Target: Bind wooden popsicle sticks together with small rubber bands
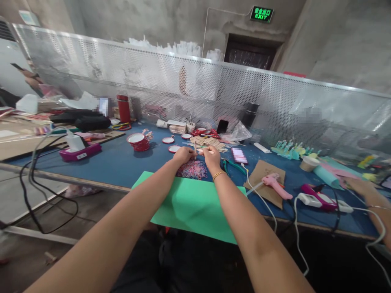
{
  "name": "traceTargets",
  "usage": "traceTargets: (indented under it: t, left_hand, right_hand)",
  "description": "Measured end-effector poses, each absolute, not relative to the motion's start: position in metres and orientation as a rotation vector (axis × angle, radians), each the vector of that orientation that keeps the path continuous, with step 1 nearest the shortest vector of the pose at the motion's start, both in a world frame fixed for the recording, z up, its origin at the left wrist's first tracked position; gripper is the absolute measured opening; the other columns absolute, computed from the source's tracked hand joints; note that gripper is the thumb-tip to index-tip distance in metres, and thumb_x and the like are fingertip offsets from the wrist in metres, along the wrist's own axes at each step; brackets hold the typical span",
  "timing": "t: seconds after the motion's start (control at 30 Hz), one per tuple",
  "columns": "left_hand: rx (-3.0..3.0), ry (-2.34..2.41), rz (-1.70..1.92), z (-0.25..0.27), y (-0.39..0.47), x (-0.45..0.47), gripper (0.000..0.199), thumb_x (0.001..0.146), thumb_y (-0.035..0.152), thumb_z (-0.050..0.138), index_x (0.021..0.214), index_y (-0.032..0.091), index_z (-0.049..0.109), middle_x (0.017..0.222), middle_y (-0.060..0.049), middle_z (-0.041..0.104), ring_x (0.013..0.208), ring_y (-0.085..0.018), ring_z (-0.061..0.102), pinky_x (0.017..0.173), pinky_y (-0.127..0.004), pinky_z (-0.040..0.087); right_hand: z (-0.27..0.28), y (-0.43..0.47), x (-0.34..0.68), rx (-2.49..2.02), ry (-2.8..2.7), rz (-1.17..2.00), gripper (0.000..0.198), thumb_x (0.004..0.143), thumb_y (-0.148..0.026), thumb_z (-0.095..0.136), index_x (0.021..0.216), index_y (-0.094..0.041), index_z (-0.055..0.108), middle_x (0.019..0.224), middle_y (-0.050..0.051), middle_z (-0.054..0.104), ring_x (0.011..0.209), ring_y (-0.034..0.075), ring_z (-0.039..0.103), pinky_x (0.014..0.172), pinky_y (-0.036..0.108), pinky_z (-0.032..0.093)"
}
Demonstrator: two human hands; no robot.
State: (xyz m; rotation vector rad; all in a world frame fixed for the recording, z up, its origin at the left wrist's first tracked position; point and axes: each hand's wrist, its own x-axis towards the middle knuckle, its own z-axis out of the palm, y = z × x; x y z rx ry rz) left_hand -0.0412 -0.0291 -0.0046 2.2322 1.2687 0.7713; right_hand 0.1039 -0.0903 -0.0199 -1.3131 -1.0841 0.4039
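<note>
My left hand [185, 155] is closed, its fingertips around the lower end of a small thin stick [195, 146] that points upward. Close beside it, my right hand [211, 156] is closed in a pinch; what its fingertips hold is too small to make out. Below both hands lies a tangled heap of pink, white and blue thread-like strands [194, 169]. Just behind them is a loose pile of flat wooden sticks [209, 142]. A green sheet [192, 207] hangs over the table's front edge under my forearms.
A red-wrapped tin [139, 142] and round red-rimmed lids [168, 140] stand to the left. Teal-handled pliers [235, 166], a pink glue gun [276, 185] on cardboard [261, 177], and a purple power strip [320, 198] with cables are to the right. Another person's arm [374, 195] reaches in there.
</note>
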Motion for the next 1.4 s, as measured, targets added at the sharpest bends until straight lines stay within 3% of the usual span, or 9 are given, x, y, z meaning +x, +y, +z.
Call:
traceTargets:
  t: [0.33, 0.9, 1.4]
  left_hand:
    - [2.207, 1.262, 0.766, 0.0, -0.034, -0.041, 0.031, 0.073, 0.045, 0.06, 0.067, 0.017, 0.073, 0.057, 0.0, 0.061, 0.054, -0.012, 0.045, 0.051, -0.025, 0.027]
    - [2.2, 1.304, 0.758, 0.006, -0.043, -0.04, 0.03, 0.074, 0.043, 0.061, 0.067, 0.017, 0.074, 0.053, 0.001, 0.056, 0.048, -0.011, 0.039, 0.05, -0.028, 0.025]
    - [2.178, 1.299, 0.758, 0.008, -0.044, -0.039, 0.031, 0.072, 0.045, 0.062, 0.066, 0.017, 0.073, 0.054, 0.0, 0.059, 0.051, -0.012, 0.041, 0.05, -0.026, 0.025]
  right_hand:
    - [-0.013, -0.098, 0.1, -1.244, -1.138, 0.463, 0.016, 0.07, -0.036, 0.052, 0.062, -0.023, 0.054, 0.062, -0.002, 0.068, 0.06, 0.016, 0.061, 0.059, 0.025, 0.045]
    - [-0.02, -0.092, 0.106, -1.31, -1.093, 0.388, 0.017, 0.072, -0.037, 0.051, 0.067, -0.023, 0.059, 0.069, -0.002, 0.071, 0.071, 0.017, 0.064, 0.067, 0.026, 0.047]
    - [-0.015, -0.098, 0.104, -1.329, -1.146, 0.346, 0.017, 0.073, -0.036, 0.051, 0.064, -0.023, 0.059, 0.069, -0.002, 0.07, 0.069, 0.016, 0.061, 0.063, 0.024, 0.044]
